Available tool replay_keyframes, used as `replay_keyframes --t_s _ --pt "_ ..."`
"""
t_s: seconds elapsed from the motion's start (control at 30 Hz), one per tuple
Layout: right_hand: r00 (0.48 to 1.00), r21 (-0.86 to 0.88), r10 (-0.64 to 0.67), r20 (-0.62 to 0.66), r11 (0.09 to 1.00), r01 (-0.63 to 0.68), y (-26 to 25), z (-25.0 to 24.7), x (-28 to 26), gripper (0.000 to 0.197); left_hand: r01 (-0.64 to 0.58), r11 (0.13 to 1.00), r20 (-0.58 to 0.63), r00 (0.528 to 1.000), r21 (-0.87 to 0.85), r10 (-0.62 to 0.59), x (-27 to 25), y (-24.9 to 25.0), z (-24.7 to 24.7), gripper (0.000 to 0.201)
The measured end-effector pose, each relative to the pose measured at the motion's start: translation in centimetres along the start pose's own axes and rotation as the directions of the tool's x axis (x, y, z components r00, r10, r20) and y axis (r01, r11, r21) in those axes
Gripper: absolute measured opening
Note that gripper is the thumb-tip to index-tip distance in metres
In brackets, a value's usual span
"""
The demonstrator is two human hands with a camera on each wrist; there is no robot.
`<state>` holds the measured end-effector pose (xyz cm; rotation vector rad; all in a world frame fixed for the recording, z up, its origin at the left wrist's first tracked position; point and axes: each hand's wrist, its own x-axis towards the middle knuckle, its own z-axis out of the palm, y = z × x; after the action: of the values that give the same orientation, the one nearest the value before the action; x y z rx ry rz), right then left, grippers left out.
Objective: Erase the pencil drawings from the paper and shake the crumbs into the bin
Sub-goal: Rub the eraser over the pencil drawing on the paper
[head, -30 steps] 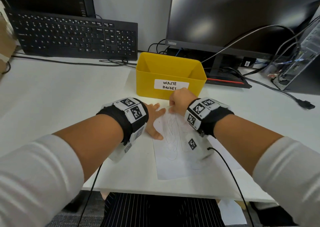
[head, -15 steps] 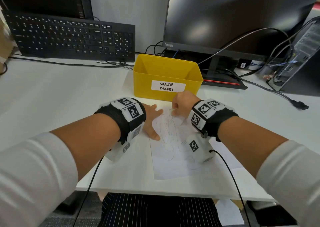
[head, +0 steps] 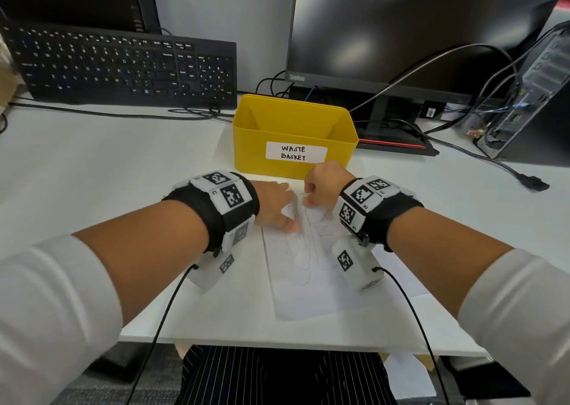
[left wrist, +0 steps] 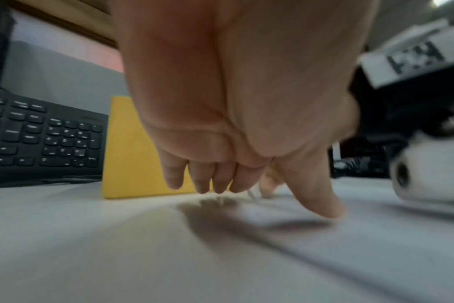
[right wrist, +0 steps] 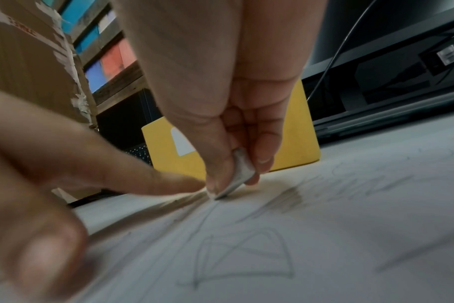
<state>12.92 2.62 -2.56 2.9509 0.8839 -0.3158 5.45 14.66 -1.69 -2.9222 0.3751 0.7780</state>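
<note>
A: White paper (head: 311, 275) flat on the white desk (head: 92, 173), near edge close to the desk front. Grey pencil scribbles (right wrist: 246, 256) across most of the sheet, a triangle shape readable in the right wrist view.

B: Yellow bin (head: 293, 136) just beyond the far edge of the paper, label reading WASTE BASKET facing forward. Touching the sheet or not: cannot tell.

A: Right hand (head: 327, 185) at the far end of the paper, fingers curled, thumb and fingertips pinching a small pale eraser (right wrist: 240, 176). Eraser tip down on the paper at the top of the scribbles.

B: Left hand (head: 274, 207) just beside it, on the left part of the sheet. Fingers straight, nothing held. Thumb tip (left wrist: 327, 207) pressing on the paper in the left wrist view; other fingertips at the surface, contact unclear through blur.

A: Hands close together, not touching in the head view. Tracker bands on both wrists, cables trailing back over the desk front.

B: Background: black keyboard (head: 123, 68) propped upright far left, dark monitor (head: 416, 28) behind the bin, computer tower (head: 530, 96) far right with cables across the desk.
</note>
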Motion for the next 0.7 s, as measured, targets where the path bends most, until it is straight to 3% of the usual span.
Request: replay_keyframes --t_s 0.33,0.5,0.7 --pt "0.999 0.010 0.000 -0.050 1.000 0.001 -0.5 -0.3 -0.3 0.022 0.028 1.000 0.055 0.998 0.014 -0.028 1.0 0.2 1.3 0.091" --pt "0.994 0.035 -0.108 -0.027 0.993 0.109 -1.6 0.5 -1.6 0.027 -0.001 0.998 0.034 0.999 -0.061 0.003 1.2 0.0 1.7 0.092" --pt "0.998 0.049 0.033 -0.060 0.998 -0.030 -0.7 -0.2 -0.5 0.023 0.024 0.999 0.023 0.999 -0.025 -0.023 1.1 0.1 1.6 0.092"
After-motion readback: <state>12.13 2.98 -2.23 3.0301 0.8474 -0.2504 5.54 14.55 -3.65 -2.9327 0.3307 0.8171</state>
